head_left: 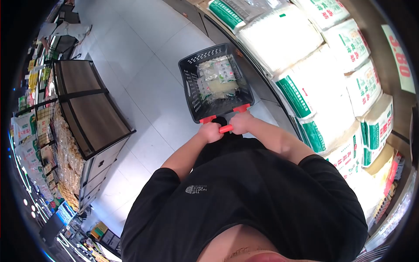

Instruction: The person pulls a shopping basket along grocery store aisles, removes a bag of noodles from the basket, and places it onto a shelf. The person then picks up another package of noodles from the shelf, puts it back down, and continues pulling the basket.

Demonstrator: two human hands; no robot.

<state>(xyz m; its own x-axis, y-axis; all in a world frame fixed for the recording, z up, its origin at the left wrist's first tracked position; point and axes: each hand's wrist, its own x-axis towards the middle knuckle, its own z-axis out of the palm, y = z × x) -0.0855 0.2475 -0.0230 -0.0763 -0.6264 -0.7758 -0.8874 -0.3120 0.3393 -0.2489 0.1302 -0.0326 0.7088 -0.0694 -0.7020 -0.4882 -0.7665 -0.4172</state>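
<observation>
My left hand and my right hand are both wrapped round the red handle of a black plastic shopping basket. The basket hangs or stands in front of my body; I cannot tell whether it touches the floor. Inside it lie several clear plastic packages with pale contents and green-and-white printing. A short stretch of the handle shows between my two hands. Dark clothing covers my upper arms and body.
On the right, a shelf holds stacked white-and-green bags, with a price sign behind them. A display unit with packaged goods stands on the left. Light floor tiles run between the two.
</observation>
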